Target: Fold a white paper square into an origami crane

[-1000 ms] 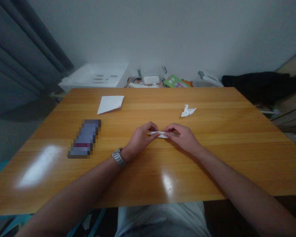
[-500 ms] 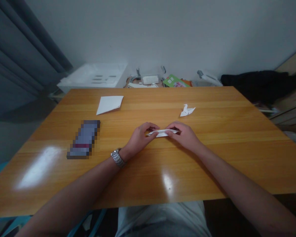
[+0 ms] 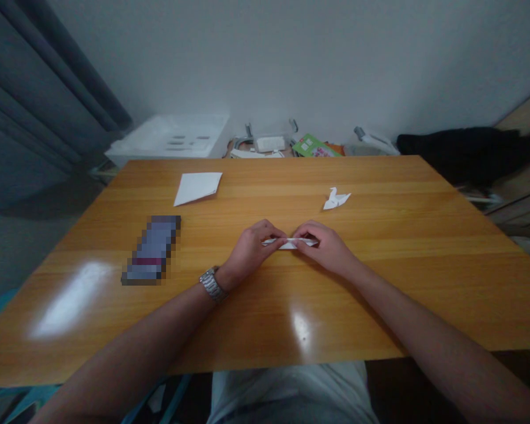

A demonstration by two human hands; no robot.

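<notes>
A narrow folded piece of white paper (image 3: pixel 288 244) lies crosswise between my two hands, over the middle of the wooden table (image 3: pixel 247 312). My left hand (image 3: pixel 258 244), with a metal watch (image 3: pixel 212 284) on its wrist, pinches the paper's left part between thumb and fingers. On the other side my right hand (image 3: pixel 324 246) pinches the right part, its thumb close to the left thumb. Fingers cover much of the paper's far side. Beyond the right hand stands a small white paper bird (image 3: pixel 336 199), touched by neither hand.
White paper sheets (image 3: pixel 198 187) lie at the table's far left. A pixelated phone-like device (image 3: pixel 152 250) is left of my left hand. Behind the far edge are a white tray (image 3: pixel 181 138), a green booklet (image 3: pixel 315 146) and dark cloth (image 3: pixel 463 150).
The hands have drawn slightly closer together on the paper, thumbs nearly meeting. The paper looks narrower and flatter than before. The view has shifted a little.
</notes>
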